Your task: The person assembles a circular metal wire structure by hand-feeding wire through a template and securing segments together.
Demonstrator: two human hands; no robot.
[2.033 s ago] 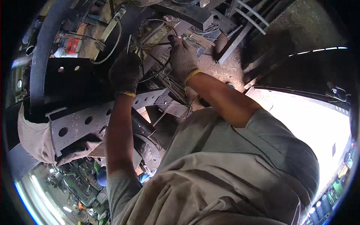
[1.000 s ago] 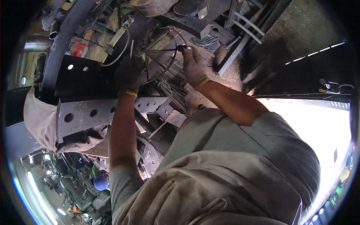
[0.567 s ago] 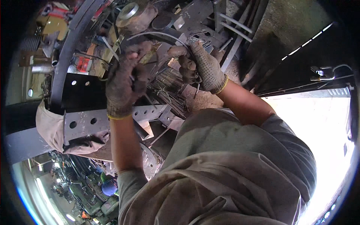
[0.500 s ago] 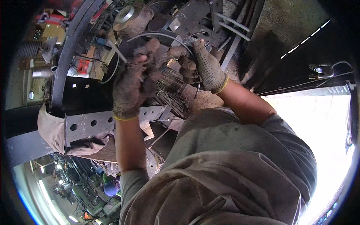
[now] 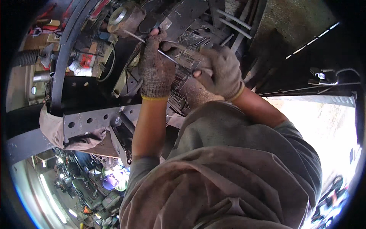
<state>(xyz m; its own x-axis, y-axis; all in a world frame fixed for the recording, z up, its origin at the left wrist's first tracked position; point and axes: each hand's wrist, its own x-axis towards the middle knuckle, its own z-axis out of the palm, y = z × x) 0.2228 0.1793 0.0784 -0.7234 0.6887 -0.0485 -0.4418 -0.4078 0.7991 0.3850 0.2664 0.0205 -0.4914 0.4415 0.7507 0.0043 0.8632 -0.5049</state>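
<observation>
My left hand (image 5: 157, 70), in a grey-brown knit glove with bare fingertips, is closed around a thin straight metal rod (image 5: 167, 57). The rod slants from upper left down toward my right hand. My right hand (image 5: 225, 74), gloved the same way, is closed, with its thumb pointing left; motion smears its fingers. From it a thin curved metal rod (image 5: 177, 43) appears to run leftward behind the straight one, partly hidden by my left hand. Below and between the hands lies a bundle of thin metal rods (image 5: 177, 100).
A round metal block (image 5: 131, 19) stands beyond my left hand. Two pale rods (image 5: 234, 23) lie at the far right. A perforated steel beam (image 5: 99, 120) crosses on the left, with a cloth (image 5: 51, 128) over its end. A person (image 5: 114, 179) is behind at lower left.
My left hand has moved right and away from me, turning its rod across toward my right hand. My right hand has shifted slightly right and rotated, its thumb now pointing left.
</observation>
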